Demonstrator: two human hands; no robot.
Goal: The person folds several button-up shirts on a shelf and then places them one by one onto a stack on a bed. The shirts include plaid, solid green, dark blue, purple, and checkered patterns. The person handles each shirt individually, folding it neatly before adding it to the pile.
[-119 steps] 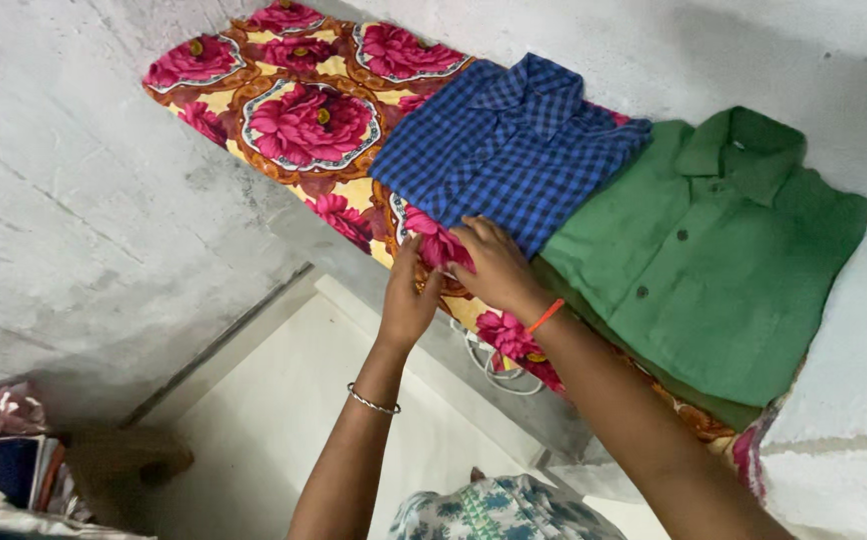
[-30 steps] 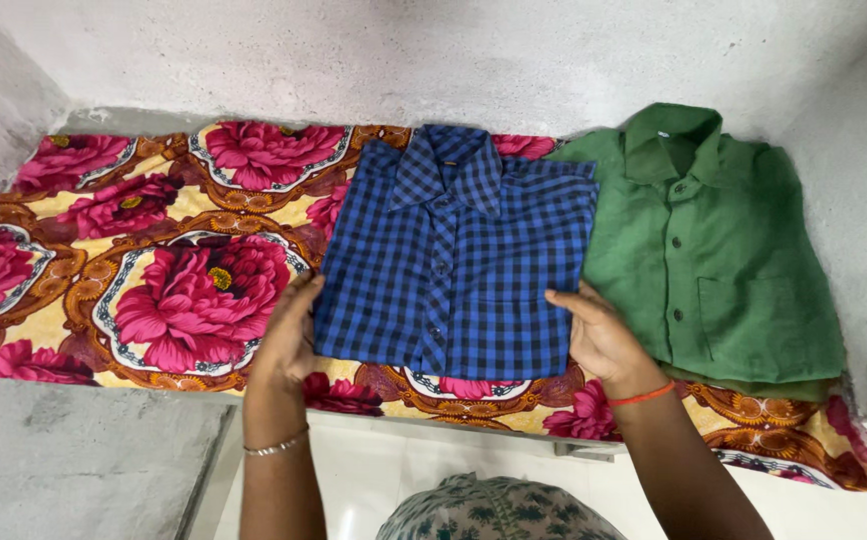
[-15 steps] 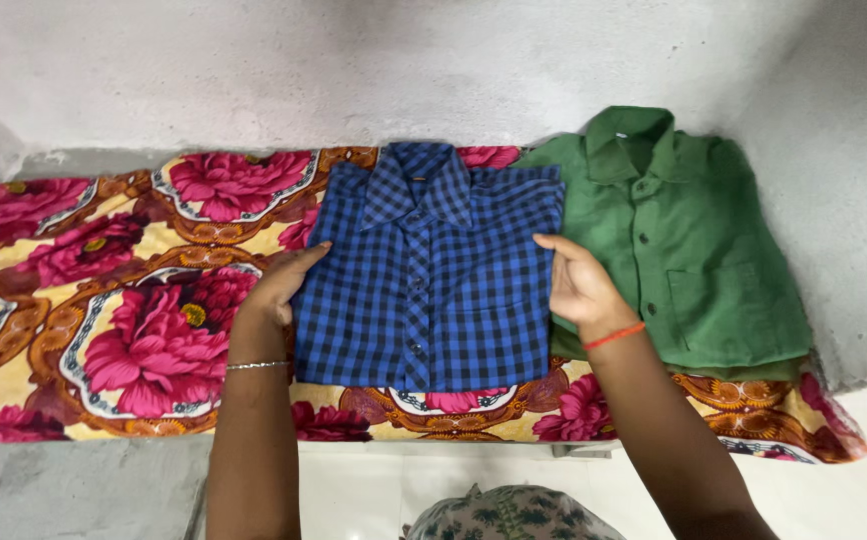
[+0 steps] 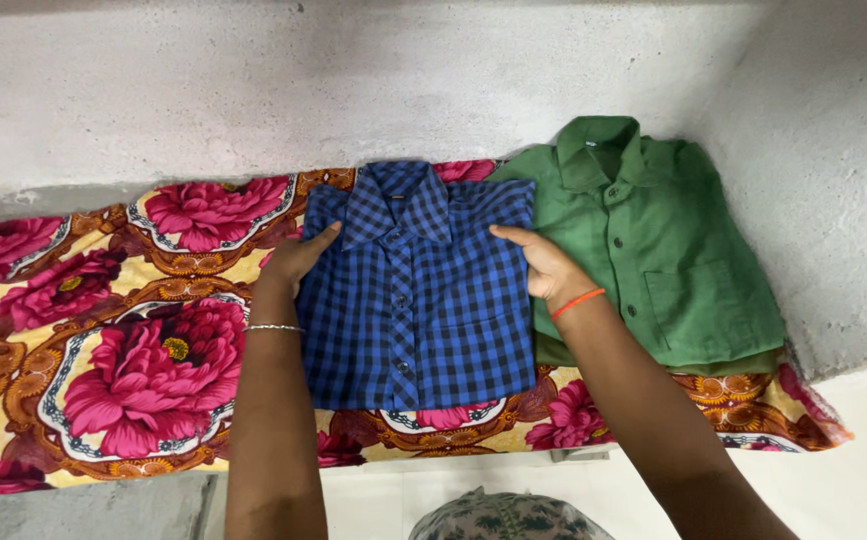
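Both hands have slid up the blue checked shirt (image 4: 419,290) since half a second ago: they were at its middle then, and now I see them near its shoulders, just below the collar. From my seat the left hand (image 4: 299,260) lies on the shirt's left edge, fingers stretched out flat with the thumb pointing in toward the collar; it presses on the cloth rather than pinching it, as far as I can tell. A thin silver bangle (image 4: 274,327) sits on that wrist. The right hand (image 4: 546,265) rests on the shirt's right edge, where the blue cloth meets the green shirt (image 4: 654,250), fingers open and pointing in over the check. Whether any fingertips are tucked under the fold I cannot tell (the hand itself hides them). An orange thread (image 4: 579,301) circles that wrist.

The blue shirt lies folded and buttoned, collar toward the wall (image 4: 354,90), on a flowered sheet (image 4: 154,340) of pink, yellow and brown that covers the ledge. The green shirt, also folded with collar to the wall, lies just beside it on the right, its left edge touching or slightly under the blue one. A scrap of patterned cloth (image 4: 504,515) shows at the bottom of the view
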